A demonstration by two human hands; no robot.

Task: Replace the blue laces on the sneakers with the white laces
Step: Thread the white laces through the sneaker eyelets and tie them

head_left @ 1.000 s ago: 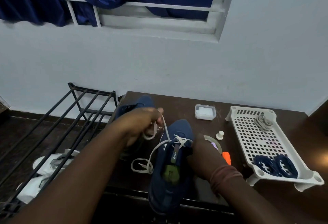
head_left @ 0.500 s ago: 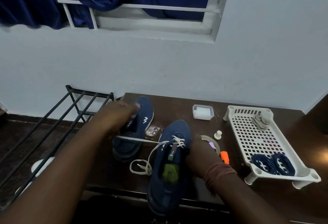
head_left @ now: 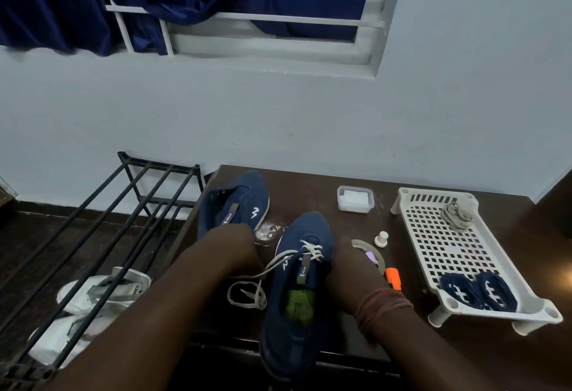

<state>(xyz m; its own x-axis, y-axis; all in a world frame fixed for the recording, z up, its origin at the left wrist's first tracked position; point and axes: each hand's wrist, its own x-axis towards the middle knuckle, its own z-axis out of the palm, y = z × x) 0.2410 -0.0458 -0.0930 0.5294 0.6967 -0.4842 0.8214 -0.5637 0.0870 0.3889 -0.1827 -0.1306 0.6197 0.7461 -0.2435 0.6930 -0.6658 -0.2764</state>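
Observation:
The near blue sneaker [head_left: 297, 285] lies on the dark table [head_left: 309, 192], toe away from me, with a white lace [head_left: 280, 262] threaded through its front eyelets. My right hand [head_left: 348, 267] grips its right side. My left hand [head_left: 233, 246], low at the sneaker's left, holds the lace strand that runs out from the eyelets; its fingers are hidden. The lace's other end lies looped on the table [head_left: 247, 294]. A second blue sneaker [head_left: 238, 202] without laces lies behind my left hand. Blue laces [head_left: 478, 291] and a white lace bundle [head_left: 456, 215] lie in a white basket [head_left: 433, 236].
A small plastic box [head_left: 355, 199], a white knob [head_left: 381, 238], a tape roll [head_left: 373, 253] and an orange marker [head_left: 393, 279] lie between the sneaker and the basket. A black metal rack [head_left: 123, 214] stands left of the table, with white shoes [head_left: 102, 291] beneath it.
My left hand pulled the white lace out to the left, then dropped down and closer to the near sneaker. My right hand stayed on the sneaker's side.

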